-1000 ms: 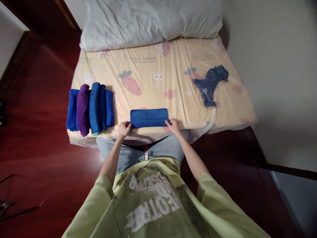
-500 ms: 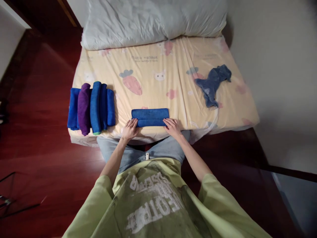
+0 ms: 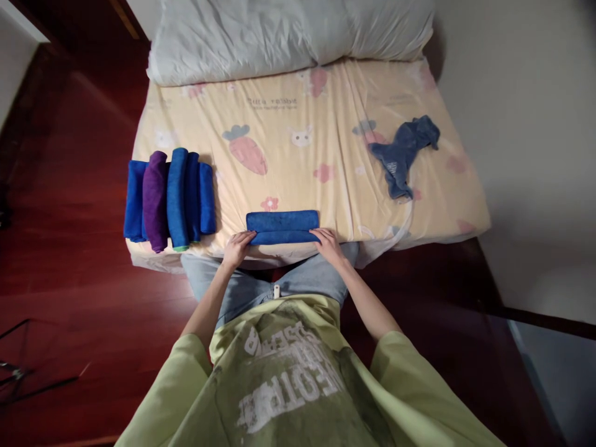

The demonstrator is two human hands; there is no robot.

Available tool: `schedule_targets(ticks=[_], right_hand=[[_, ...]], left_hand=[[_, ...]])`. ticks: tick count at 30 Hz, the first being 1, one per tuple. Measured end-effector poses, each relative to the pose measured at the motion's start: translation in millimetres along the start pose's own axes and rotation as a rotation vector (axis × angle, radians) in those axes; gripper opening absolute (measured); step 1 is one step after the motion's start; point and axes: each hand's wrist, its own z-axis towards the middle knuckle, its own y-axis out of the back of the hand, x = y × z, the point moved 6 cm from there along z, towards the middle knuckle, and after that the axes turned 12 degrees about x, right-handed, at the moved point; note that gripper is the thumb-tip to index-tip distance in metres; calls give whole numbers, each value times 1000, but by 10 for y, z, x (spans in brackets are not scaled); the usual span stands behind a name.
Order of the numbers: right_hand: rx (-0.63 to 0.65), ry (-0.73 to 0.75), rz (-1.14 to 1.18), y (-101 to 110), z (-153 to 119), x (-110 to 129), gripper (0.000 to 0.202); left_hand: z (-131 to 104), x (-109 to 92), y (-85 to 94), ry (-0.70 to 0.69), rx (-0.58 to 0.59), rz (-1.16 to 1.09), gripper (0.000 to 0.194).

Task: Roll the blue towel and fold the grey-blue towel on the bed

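Observation:
A blue towel (image 3: 282,221) lies folded into a narrow strip at the bed's near edge, with its near side rolled or folded over into a thick band. My left hand (image 3: 238,248) grips the left end of that band, fingers on top. At the right end, my right hand (image 3: 328,245) holds the same band between thumb and fingers. The thumbs are mostly hidden. To the left sits a row of rolled or folded towels, among them a purple towel (image 3: 155,202) and a blue towel with a green end (image 3: 178,198).
The bed (image 3: 298,167) has a yellow sheet printed with carrots and rabbits. A crumpled grey-blue cloth (image 3: 403,155) lies on its right side. Across the back rests a bulky pale quilt (image 3: 288,37). A wall (image 3: 521,155) stands on the right.
The towel and both hands have come slightly nearer to my body. My hands still hold the band's two ends. The view has shifted a little.

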Motion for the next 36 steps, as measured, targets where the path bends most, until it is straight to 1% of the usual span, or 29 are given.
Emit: schedule_targets(ticks=[2,7,10,14,18,22,24,27,30,33,35,36], right_hand=[[-20,-16,79,3,28,-59,43],[-34,-101,253,4,101,-255,30],[-37,-166,324,-20,128,-330,31],[-66,-197,367,-21,189,-334,35],[-97,-263,359,-13,280,-372,40],[-105,-291,340,-4,381,-429,42],[-103,-300,333,2,421,-450,43],[-109,-305,351,9,454,-465,45],[-136,-303,335,46,449,-446,43],[-192,-278,223,150,409,-359,39],[-214,-212,120,226,382,-244,37],[-194,-160,70,244,376,-174,35]], left_hand=[[20,54,10,27,-38,-81,48],[84,163,73,119,-84,-231,35],[108,225,88,216,-110,-292,40],[166,277,82,292,-114,-337,46],[239,303,92,338,-116,-325,46],[267,317,126,394,-156,-283,42],[269,304,141,389,-164,-269,41],[269,268,151,346,-160,-258,39],[266,233,165,325,-176,-213,34],[255,192,210,332,-242,-125,29],[241,145,253,319,-294,-53,29],[244,109,257,283,-284,-25,29]])
